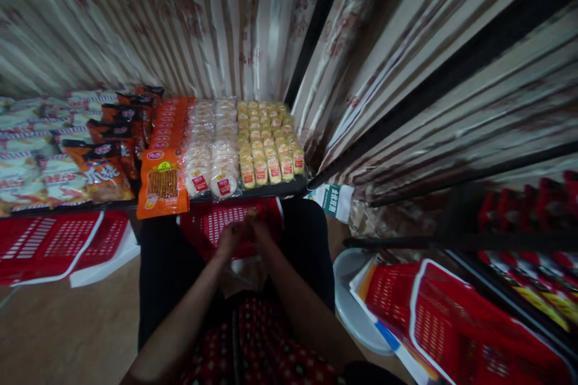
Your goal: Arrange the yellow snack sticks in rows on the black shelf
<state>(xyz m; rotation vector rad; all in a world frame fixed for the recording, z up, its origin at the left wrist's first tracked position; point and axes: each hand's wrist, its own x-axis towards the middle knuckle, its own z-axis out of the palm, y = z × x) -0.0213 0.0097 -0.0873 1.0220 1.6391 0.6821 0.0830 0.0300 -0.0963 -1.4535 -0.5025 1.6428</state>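
Observation:
Between the knees, my left hand [231, 239] and my right hand [257, 227] come together in front of a red plastic basket [212, 221]. Both have their fingers curled in and are closed; dim light and blur hide whatever is between them. Just beyond, on the shelf edge, stand rows of small yellow wrapped cakes [268, 150] and round white wrapped cakes [223, 174]. Left of these, an orange packet of stick snacks [162, 183] hangs over the edge.
Orange-and-black snack bags [108, 168] and white bags [58, 180] fill the shelf's left side. Red baskets stand at left [49, 246] and right [436, 313], the latter by a pale round tub [345, 289]. A dark rack bar [406, 114] slants before the curtain [203, 18].

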